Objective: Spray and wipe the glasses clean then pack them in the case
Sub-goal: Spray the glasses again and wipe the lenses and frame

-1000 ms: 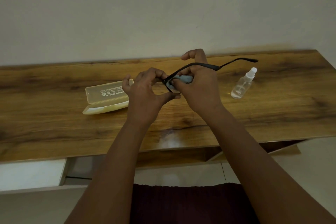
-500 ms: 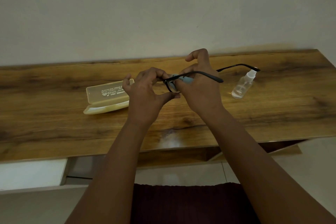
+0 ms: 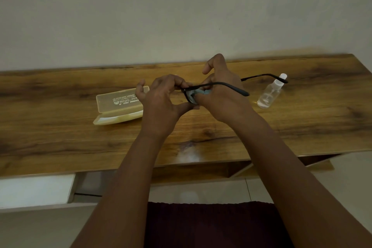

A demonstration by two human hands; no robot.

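Note:
Above the middle of the wooden table [image 3: 60, 137] I hold black-framed glasses [image 3: 231, 87] with both temple arms unfolded and pointing right. My left hand [image 3: 163, 100] pinches the frame at its left end. My right hand [image 3: 219, 90] pinches a small blue-grey cloth [image 3: 200, 92] against a lens; the index finger sticks up. Most of the lenses are hidden behind my fingers. A pale yellow glasses case [image 3: 118, 106] lies open on the table, just left of my left hand. The clear spray bottle [image 3: 270, 93] with a white top stands to the right.
The table runs along a plain light wall [image 3: 181, 16]. Its right end is near the frame's right side and its front edge is close to me. A dark red cloth [image 3: 201, 225] covers my lap below, over a pale tiled floor.
The glasses have tipped down, so the temple arms now sit lower and closer to the spray bottle's top. My right hand has shifted the cloth slightly on the lens.

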